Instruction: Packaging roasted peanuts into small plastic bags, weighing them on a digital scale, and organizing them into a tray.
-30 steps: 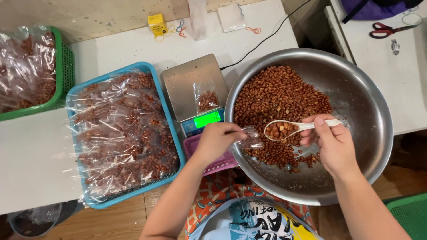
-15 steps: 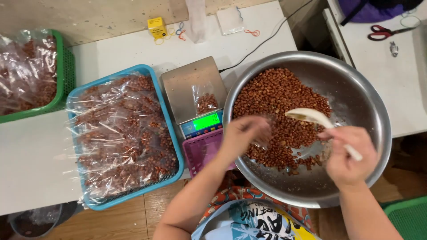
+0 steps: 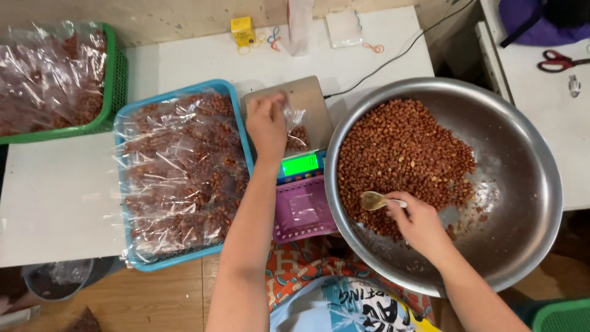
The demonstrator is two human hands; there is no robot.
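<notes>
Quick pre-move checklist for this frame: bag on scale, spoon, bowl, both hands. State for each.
1. Small clear bag sits on the scale platform: ok, it lies on the plate with nuts inside.
2. Left hand clear of the scale: not ok, it holds the bag over the platform.
3. Scale display lit: ok, green; whether the reading has settled, cannot tell.
4. Right hand grips the spoon: ok, spoon tip is in the peanuts.
5. Spoon loaded: cannot tell.
6. Metal bowl has enough peanuts: ok, a large heap remains.
</notes>
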